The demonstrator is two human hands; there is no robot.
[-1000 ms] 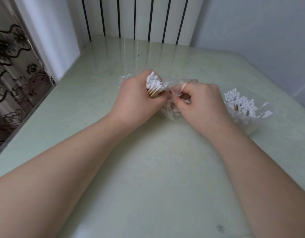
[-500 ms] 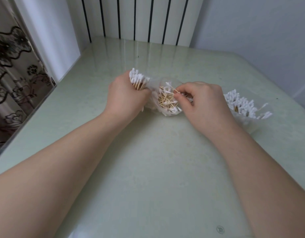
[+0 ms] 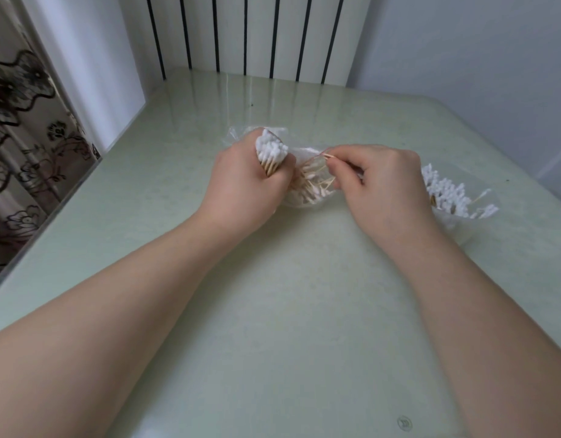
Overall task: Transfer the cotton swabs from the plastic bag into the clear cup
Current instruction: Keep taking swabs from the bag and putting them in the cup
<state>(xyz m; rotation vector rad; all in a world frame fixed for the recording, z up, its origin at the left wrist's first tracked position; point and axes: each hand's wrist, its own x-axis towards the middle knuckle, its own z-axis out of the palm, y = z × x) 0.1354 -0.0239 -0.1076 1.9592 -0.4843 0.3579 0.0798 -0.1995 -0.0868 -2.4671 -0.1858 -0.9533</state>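
Note:
My left hand [image 3: 244, 184] grips an upright bundle of cotton swabs [image 3: 270, 153], their white tips fanning out above its fist. Just right of it lies the clear plastic bag [image 3: 307, 191] with loose wooden-stemmed swabs inside. My right hand [image 3: 380, 181] pinches a few swab stems at the bag's mouth. Behind that hand, at the right, the clear cup [image 3: 462, 226] holds several swabs [image 3: 446, 192] with white tips up; its lower part is mostly hidden by my wrist.
The pale green glossy table [image 3: 288, 327] runs to a striped wall panel at the back and a grey wall at the right. A patterned curtain [image 3: 23, 147] hangs beyond the table's left edge. A small round mark [image 3: 405, 422] sits near the front.
My left hand with its bundle moved back toward the bag after drawing left. My right hand shifted from holding the bag to pinching swab stems at its opening.

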